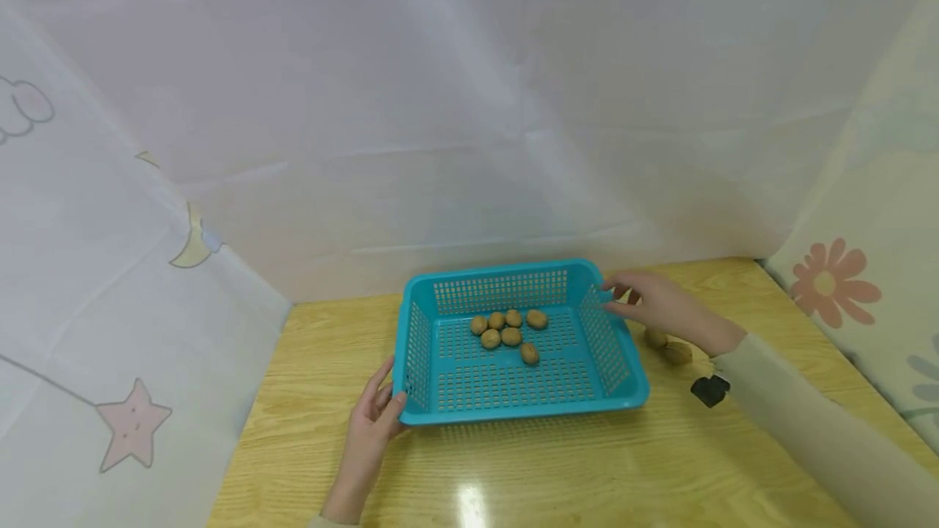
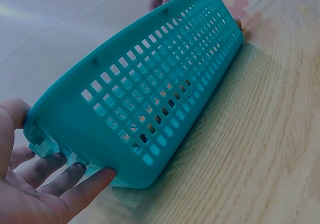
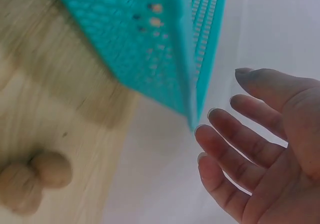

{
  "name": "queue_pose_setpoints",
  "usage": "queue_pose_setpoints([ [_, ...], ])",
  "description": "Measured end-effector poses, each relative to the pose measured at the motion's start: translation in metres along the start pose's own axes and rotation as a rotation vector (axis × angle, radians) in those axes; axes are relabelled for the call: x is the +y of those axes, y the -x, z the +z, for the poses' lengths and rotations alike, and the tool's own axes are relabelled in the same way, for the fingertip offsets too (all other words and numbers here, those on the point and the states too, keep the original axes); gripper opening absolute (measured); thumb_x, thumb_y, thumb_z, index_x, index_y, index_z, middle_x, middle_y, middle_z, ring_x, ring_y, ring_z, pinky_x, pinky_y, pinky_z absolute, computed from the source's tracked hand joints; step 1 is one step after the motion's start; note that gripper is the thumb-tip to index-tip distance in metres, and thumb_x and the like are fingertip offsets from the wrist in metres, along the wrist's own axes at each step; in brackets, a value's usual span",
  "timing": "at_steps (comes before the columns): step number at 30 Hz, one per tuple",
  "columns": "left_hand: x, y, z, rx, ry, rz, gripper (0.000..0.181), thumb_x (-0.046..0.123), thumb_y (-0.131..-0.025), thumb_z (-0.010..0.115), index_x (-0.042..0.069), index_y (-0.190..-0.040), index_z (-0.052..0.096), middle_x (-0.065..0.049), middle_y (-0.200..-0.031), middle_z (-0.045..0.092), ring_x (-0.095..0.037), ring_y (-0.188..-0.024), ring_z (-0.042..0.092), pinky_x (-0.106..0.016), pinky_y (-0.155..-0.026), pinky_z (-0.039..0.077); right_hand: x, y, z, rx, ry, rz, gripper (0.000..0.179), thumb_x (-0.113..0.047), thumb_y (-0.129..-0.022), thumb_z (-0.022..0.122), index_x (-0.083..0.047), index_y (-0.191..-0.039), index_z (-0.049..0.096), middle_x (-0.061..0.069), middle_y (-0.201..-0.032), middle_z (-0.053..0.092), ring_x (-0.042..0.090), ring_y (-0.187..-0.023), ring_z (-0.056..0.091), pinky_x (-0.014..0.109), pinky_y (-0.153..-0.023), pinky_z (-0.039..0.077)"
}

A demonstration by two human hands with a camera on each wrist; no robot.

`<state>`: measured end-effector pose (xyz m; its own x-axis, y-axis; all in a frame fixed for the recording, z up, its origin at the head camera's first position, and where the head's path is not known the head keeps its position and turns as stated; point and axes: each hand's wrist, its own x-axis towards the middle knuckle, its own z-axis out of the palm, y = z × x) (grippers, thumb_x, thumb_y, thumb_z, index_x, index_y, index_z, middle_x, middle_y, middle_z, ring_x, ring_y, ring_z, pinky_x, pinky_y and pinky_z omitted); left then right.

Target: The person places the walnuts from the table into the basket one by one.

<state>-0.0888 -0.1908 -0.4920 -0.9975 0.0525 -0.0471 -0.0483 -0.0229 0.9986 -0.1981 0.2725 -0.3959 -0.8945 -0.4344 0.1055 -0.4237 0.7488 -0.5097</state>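
Observation:
A turquoise plastic basket (image 1: 524, 415) with perforated walls stands on the wooden table. Several brown walnuts (image 1: 511, 336) lie on its floor, mostly grouped toward the back. My left hand (image 1: 370, 422) grips the basket's near left corner, thumb at the rim and fingers against the outside of the end wall, as the left wrist view shows. Near the far right corner is my right hand (image 1: 656, 308), its fingers loosely bent. In the right wrist view, a small gap shows between those fingertips (image 3: 212, 171) and the rim.
Outside the basket on the right, two walnuts (image 3: 42, 176) sit together on the table (image 1: 315, 349). A pale cloth backdrop (image 1: 469, 145) rises behind the table and along both sides. Something black (image 1: 710, 389) is at my right wrist.

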Motion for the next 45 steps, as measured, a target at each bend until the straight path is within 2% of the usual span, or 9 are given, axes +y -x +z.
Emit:
queue_pose_setpoints([
  [8,0.001,0.001,0.001,-0.003,-0.006,0.008,0.064,0.02,-0.108,0.059,0.014,-0.164,0.03,-0.027,-0.154,0.049,-0.039,-0.124,0.065,-0.042,-0.09,0.062,0.028,0.032,-0.004,0.005,0.069,0.042,0.031,-0.019,-0.099,0.073,-0.002,-0.125,0.07,0.011,-0.112,0.072,0.017,-0.088,0.065,0.038,-0.073,0.056],
  [17,0.001,0.001,0.001,-0.007,-0.002,0.013,0.064,0.019,-0.108,0.059,0.012,-0.165,0.029,-0.029,-0.153,0.048,-0.042,-0.125,0.063,-0.044,-0.091,0.061,0.058,0.062,0.003,0.006,0.095,0.073,0.035,-0.016,-0.097,0.075,-0.003,-0.129,0.069,0.012,-0.118,0.071,0.014,-0.088,0.062,0.031,-0.067,0.054],
  [23,-0.001,0.001,0.0,0.004,0.025,-0.013,0.063,0.017,-0.107,0.059,0.016,-0.164,0.032,-0.026,-0.155,0.048,-0.044,-0.127,0.061,-0.043,-0.092,0.061,0.079,0.076,0.016,0.0,0.111,0.094,0.035,-0.02,-0.097,0.075,-0.003,-0.127,0.069,0.015,-0.12,0.07,0.02,-0.091,0.064,0.039,-0.074,0.056],
  [26,-0.001,0.001,0.0,0.004,0.026,-0.011,0.063,0.017,-0.107,0.059,0.017,-0.164,0.032,-0.025,-0.154,0.048,-0.044,-0.127,0.061,-0.043,-0.092,0.061,0.087,0.082,0.021,-0.004,0.094,0.115,0.035,-0.021,-0.097,0.076,-0.004,-0.126,0.069,0.015,-0.118,0.069,0.024,-0.092,0.065,0.042,-0.074,0.056],
  [31,-0.002,0.0,0.001,-0.004,0.01,0.004,0.064,0.019,-0.108,0.059,0.014,-0.165,0.03,-0.028,-0.154,0.048,-0.043,-0.126,0.062,-0.043,-0.092,0.061,0.095,0.088,0.026,-0.011,0.098,0.136,0.033,-0.023,-0.097,0.076,-0.004,-0.124,0.07,0.013,-0.115,0.069,0.024,-0.092,0.065,0.04,-0.071,0.056],
  [40,0.0,0.0,0.001,-0.008,0.013,0.006,0.064,0.018,-0.108,0.058,0.013,-0.165,0.029,-0.029,-0.154,0.047,-0.044,-0.127,0.062,-0.043,-0.093,0.061,0.101,0.089,0.033,-0.022,0.106,0.139,0.029,-0.021,-0.097,0.076,-0.005,-0.12,0.071,0.002,-0.103,0.069,0.015,-0.086,0.062,0.034,-0.068,0.054],
  [45,0.001,0.001,0.001,-0.005,0.014,-0.001,0.063,0.017,-0.108,0.058,0.013,-0.164,0.03,-0.03,-0.154,0.047,-0.044,-0.125,0.062,-0.043,-0.093,0.061,0.104,0.089,0.035,-0.043,0.083,0.148,0.03,-0.02,-0.097,0.075,-0.003,-0.12,0.071,0.002,-0.101,0.068,0.015,-0.084,0.061,0.034,-0.067,0.053],
])
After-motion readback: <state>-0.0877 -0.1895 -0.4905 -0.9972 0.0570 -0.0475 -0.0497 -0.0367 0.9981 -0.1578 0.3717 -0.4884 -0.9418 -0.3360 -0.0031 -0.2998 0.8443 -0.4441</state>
